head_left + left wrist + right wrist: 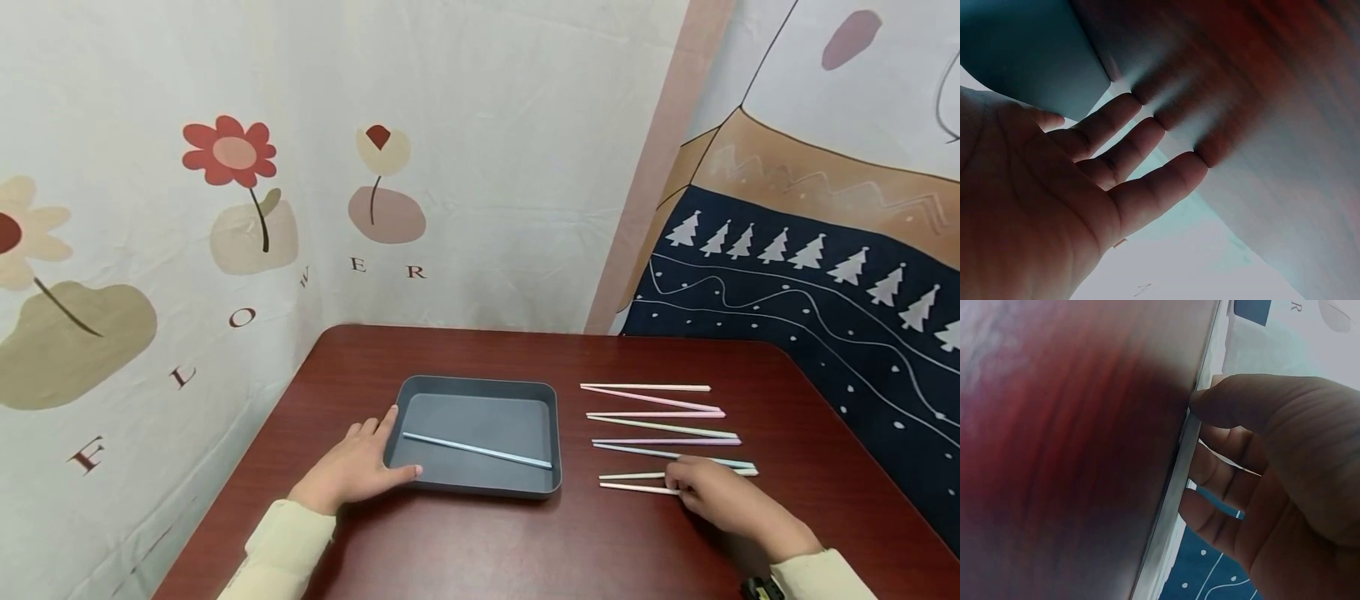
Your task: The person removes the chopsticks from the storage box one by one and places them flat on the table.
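A dark grey rectangular tray (pixel 480 487) lies on the table, with one light blue chopstick (pixel 477 451) slanting across its floor. At the tray's left side, my left hand (pixel 354 468) spreads its fingers, the thumb over the near rim and the index finger along the left edge. Other fingertips (pixel 1179 172) of that hand touch the table in the left wrist view. To the right of the tray, my right hand (pixel 729 500) pinches the nearest chopstick (pixel 637 488), a whitish one lying close to the table, between thumb (pixel 1216 406) and fingers. Its right end is hidden behind the hand.
Several pastel chopsticks lie in a zigzag column beyond the right hand, among them a purple chopstick (pixel 660 442) and a pink chopstick (pixel 652 414). The reddish-brown table (pixel 480 550) backs onto a printed cloth (pixel 495 167) with flowers. A dark blue patterned cloth (pixel 750 300) hangs at right.
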